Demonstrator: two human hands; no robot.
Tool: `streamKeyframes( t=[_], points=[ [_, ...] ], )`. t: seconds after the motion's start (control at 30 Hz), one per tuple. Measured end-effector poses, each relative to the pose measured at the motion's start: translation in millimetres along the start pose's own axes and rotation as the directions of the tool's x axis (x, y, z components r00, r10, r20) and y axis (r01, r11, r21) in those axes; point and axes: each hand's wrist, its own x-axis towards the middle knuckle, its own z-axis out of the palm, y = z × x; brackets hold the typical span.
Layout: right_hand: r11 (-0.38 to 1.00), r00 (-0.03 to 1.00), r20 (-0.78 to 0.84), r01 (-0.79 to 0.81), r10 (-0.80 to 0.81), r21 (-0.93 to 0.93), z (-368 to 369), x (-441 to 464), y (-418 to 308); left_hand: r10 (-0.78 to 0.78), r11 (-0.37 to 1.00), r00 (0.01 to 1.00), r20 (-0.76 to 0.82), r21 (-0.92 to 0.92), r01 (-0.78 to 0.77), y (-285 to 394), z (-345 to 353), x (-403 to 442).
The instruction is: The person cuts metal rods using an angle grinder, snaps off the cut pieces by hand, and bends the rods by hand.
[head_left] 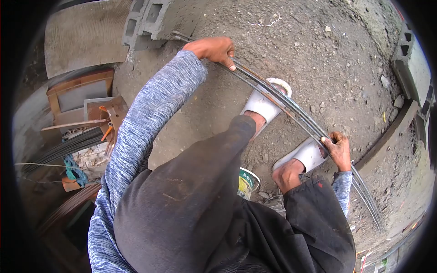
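A bundle of several thin steel rods (298,111), grey with one rusty brown, runs slantwise above the ground and across my white slides. My left hand (211,50) is closed around the bundle near its upper left end. Farther down to the right, my right hand (337,150) grips the same rods, thumb on top. Beyond that hand the rod ends (366,195) stick out past my sleeve. My left slide (264,102) and right slide (307,154) are below the rods, partly hidden by them.
Hollow concrete blocks (152,18) stand at the upper left, another block (409,63) at the right. A wooden board (387,136) edges the dirt ground (314,54). A bucket (247,182) sits between my legs. At left are wooden frames (82,93) and more rods (75,145).
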Motion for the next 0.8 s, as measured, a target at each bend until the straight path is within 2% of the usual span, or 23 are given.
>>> streamKeyframes(
  t=[0.2, 0.27, 0.43, 0.53, 0.67, 0.77, 0.8],
  points=[
    [0.994, 0.997, 0.016, -0.076, 0.075, 0.075, -0.9, -1.3, -5.2, 0.015, 1.0, 0.995, -0.098, -0.016, -0.016, 2.6, 6.0, -8.4],
    [0.997, 0.998, 0.0, -0.063, 0.063, 0.049, 0.0, -0.1, -0.7, 0.037, 0.999, 0.991, -0.132, -0.034, -0.042, 1.5, 7.4, -9.4],
    [0.999, 0.999, -0.019, -0.031, 0.031, 0.01, 2.8, 2.9, 13.4, 0.042, 0.999, 0.992, -0.115, 0.013, -0.041, 7.0, 6.2, -10.6],
    [0.992, 0.996, 0.004, -0.089, 0.089, 0.089, 1.2, -0.5, 3.2, 0.036, 0.999, 0.993, -0.112, 0.027, -0.033, 9.1, 6.3, -10.5],
    [0.992, 0.996, 0.021, -0.09, 0.089, 0.091, -1.6, -1.7, -0.2, 0.022, 1.0, 0.996, -0.089, 0.015, -0.021, 14.2, 2.8, -12.3],
    [0.996, 0.995, -0.045, -0.09, 0.091, 0.024, -7.9, -2.6, 6.8, 0.037, 0.999, 0.997, -0.071, -0.018, -0.038, 16.3, -3.1, -8.1],
    [0.997, 0.995, -0.06, -0.079, 0.078, -0.004, -10.9, -1.2, 11.4, 0.079, 0.997, 0.99, -0.118, -0.013, -0.081, 16.6, -2.1, -6.0]
  ],
)
